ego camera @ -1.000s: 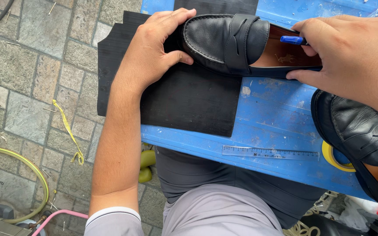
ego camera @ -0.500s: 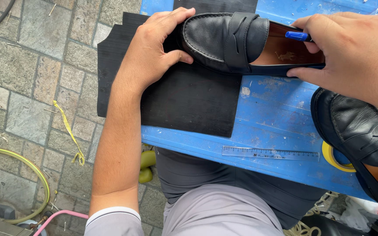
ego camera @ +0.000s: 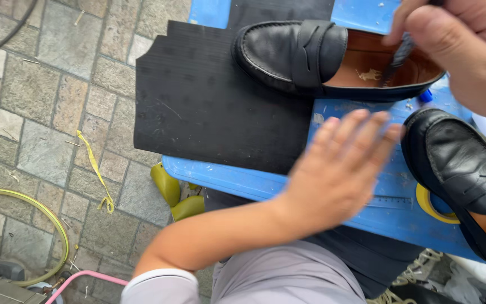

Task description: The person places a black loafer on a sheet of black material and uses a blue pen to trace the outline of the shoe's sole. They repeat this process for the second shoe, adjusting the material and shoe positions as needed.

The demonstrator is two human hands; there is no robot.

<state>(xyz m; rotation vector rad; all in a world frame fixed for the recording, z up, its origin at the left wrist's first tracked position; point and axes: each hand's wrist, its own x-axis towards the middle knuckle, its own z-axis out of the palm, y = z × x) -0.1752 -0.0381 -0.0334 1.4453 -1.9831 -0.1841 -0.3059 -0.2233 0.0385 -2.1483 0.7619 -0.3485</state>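
The blue table (ego camera: 367, 219) filled the right half of the view from twelve o'clock down to about four, with grey stone paving (ego camera: 57, 101) around it on the left. Across its near corner lay a black rubber sheet (ego camera: 209, 101), overhanging the edge toward nine o'clock. On that sheet, at about one o'clock, sat a black loafer (ego camera: 293, 56), toe pointing to nine o'clock, its tan lining open to the right. A second black loafer (ego camera: 462, 169) lay at three to four o'clock, on the table edge, over a ring of yellow tape (ego camera: 431, 205).

The left hand (ego camera: 338, 169) hung blurred over the blue top near the centre, fingers stretched out and close together, palm down, holding nothing. It was clear of the first loafer, which lay above it toward twelve o'clock, and its fingertips came just beside the toe of the second loafer at three o'clock.

The right hand (ego camera: 462, 45) was at two o'clock, over the heel end of the first loafer, fingers pinched around a thin dark pen (ego camera: 399, 56) whose tip reached down into the shoe's opening.

On the paving, a yellow strip (ego camera: 94, 169) lay at nine o'clock, and a yellow-green hose (ego camera: 29, 214) curved at seven o'clock.
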